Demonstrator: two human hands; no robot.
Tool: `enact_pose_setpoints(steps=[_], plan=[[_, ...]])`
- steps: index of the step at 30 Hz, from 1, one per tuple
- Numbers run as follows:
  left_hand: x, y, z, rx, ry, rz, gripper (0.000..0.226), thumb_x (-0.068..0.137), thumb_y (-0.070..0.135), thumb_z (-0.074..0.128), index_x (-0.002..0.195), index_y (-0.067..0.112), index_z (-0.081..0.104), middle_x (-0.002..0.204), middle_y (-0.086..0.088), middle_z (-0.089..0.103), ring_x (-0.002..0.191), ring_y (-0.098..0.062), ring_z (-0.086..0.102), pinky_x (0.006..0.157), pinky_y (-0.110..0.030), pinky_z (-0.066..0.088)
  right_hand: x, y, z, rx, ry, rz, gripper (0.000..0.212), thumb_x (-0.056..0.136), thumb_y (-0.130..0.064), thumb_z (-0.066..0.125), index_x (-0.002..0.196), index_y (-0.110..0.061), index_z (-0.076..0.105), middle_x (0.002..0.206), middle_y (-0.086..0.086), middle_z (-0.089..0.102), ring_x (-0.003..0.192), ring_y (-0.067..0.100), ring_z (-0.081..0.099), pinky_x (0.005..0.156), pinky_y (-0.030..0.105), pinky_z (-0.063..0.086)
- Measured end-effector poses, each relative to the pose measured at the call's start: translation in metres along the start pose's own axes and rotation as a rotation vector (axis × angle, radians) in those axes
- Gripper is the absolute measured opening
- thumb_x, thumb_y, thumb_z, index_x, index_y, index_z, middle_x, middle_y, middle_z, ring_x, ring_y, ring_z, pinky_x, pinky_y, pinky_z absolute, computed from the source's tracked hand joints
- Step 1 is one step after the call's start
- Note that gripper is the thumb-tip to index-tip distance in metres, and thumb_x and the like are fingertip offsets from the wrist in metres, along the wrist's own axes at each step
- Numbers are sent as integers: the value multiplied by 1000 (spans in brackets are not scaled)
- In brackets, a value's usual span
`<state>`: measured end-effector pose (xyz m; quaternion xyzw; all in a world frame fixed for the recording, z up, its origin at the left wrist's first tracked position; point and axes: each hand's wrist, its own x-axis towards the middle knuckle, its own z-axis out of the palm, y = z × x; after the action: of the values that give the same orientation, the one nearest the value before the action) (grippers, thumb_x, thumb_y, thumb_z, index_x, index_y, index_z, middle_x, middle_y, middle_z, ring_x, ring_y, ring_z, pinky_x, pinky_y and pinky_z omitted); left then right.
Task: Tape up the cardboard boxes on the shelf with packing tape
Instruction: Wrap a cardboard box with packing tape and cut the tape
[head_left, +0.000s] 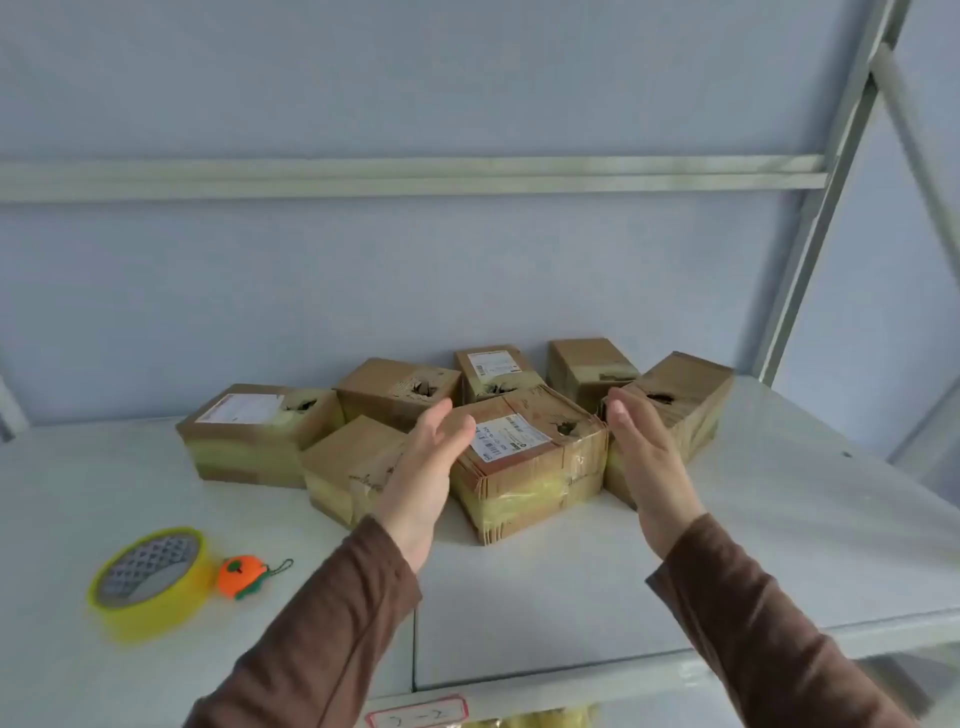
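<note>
Several small cardboard boxes crowd the back of a white shelf (571, 597). The nearest box (524, 467) carries a white label and has yellowish tape around its sides. My left hand (421, 478) hovers open at its left side, palm facing right. My right hand (644, 462) hovers open at its right side, palm facing left. Neither hand clearly touches the box. A roll of yellow packing tape (150, 582) lies flat at the front left of the shelf, well away from both hands.
A small orange persimmon-shaped keychain object (241, 574) lies beside the tape roll. More boxes stand left (254, 431), back (400, 387) and right (675, 410). A metal shelf upright (826, 208) rises at the right. A red-edged label (415, 713) is on the shelf's front edge.
</note>
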<state>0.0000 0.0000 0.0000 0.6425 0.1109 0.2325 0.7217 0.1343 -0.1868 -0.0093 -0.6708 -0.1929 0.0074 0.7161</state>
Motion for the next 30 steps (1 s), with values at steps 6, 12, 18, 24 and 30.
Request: enact_pose_setpoints(steps=[6, 12, 18, 24, 30], plan=[[11, -35, 1, 220, 148, -57, 59, 99, 38, 65, 151, 27, 40, 153, 2, 41, 141, -15, 40, 119, -42, 36, 8, 26, 1, -131, -23, 166, 55, 104, -42, 54, 153, -20, 41, 147, -1, 50, 131, 16, 49, 110, 37, 41], [27, -44, -6, 384, 224, -63, 74, 98, 41, 66, 159, 18, 32, 160, -2, 32, 148, -19, 30, 124, -45, 26, 23, 35, -6, -192, -70, 197, 55, 105, -39, 54, 155, -19, 41, 150, 2, 49, 137, 21, 47, 118, 45, 39], [17, -40, -8, 215, 85, -102, 59, 101, 34, 63, 154, 29, 40, 148, 8, 54, 135, -9, 50, 117, -38, 37, 15, 30, -17, -146, -124, 194, 23, 105, -35, 56, 121, -20, 62, 114, 1, 69, 107, 18, 64, 85, 28, 49], [-22, -34, -8, 113, 47, -97, 46, 100, 31, 65, 136, 52, 46, 124, 25, 69, 109, 12, 63, 89, -17, 41, -30, 20, -35, -104, -186, 113, 16, 103, -35, 58, 109, -20, 60, 91, -14, 72, 82, -1, 67, 68, 13, 50], [-51, -41, -9, 106, 37, -157, 42, 98, 25, 66, 117, 60, 54, 124, 20, 71, 111, 8, 65, 87, -17, 46, -62, 14, -45, -204, -255, 72, 13, 101, -31, 60, 109, -22, 63, 107, 5, 68, 106, 24, 63, 87, 35, 53]])
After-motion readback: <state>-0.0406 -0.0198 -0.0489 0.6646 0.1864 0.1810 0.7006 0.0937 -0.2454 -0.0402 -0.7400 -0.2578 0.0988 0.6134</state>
